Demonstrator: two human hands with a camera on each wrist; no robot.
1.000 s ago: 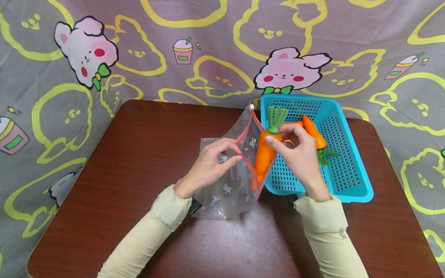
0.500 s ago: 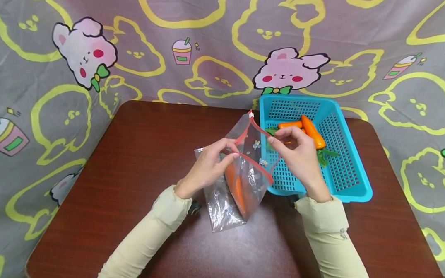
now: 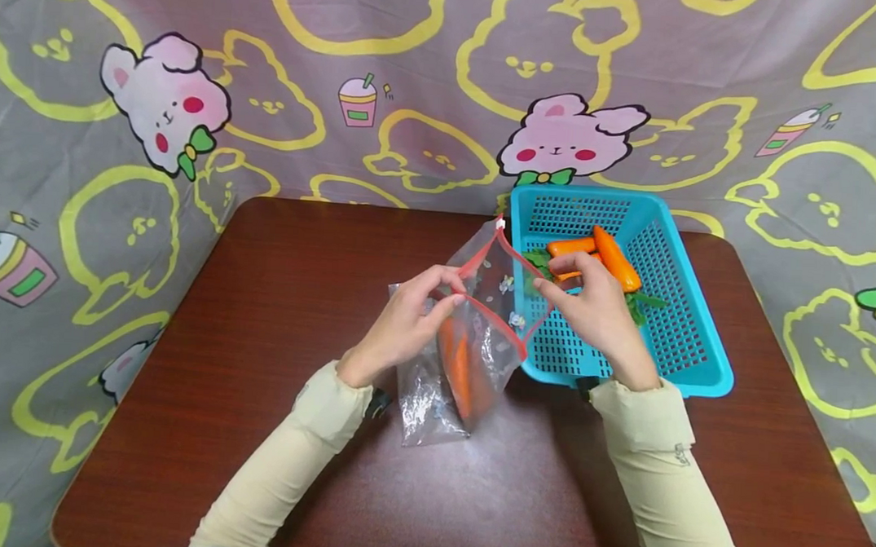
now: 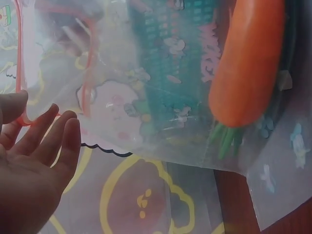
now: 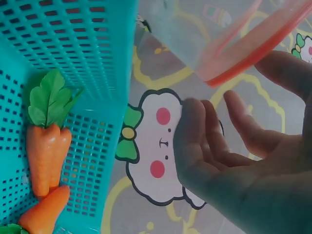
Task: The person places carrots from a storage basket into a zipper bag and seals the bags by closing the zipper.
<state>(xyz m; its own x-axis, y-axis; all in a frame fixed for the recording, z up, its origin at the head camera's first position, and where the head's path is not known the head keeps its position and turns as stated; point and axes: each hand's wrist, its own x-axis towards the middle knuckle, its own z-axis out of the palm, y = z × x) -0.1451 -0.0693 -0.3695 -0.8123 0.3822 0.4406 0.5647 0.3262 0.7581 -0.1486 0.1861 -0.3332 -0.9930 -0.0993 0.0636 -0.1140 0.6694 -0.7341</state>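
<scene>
A clear zip bag (image 3: 420, 415) with a red slider strip stands gaping, tilted, left of the basket. My left hand (image 3: 410, 317) pinches the near side of its red-edged mouth between thumb and fingers. Inside the bag lies an orange toy carrot (image 3: 458, 364); in the left wrist view this carrot (image 4: 248, 63) shows its short green stem. My right hand (image 3: 598, 301) hovers over the basket's left part with fingers loosely bent and parted, holding nothing. Its thumb is by the bag's far edge; whether they touch is unclear. In the right wrist view that hand (image 5: 253, 161) has gaps between its digits.
A turquoise perforated basket (image 3: 707, 334) stands at the right on the brown table (image 3: 261, 298). Several toy carrots (image 3: 616, 261) lie in it, some with green leaves (image 5: 51, 100). Behind the table hangs a grey patterned cloth (image 3: 432, 69).
The carrot that the right hand held has gone down into the bag. The right hand then held the bag's far edge and now has its fingers parted. My left hand keeps its pinch.
</scene>
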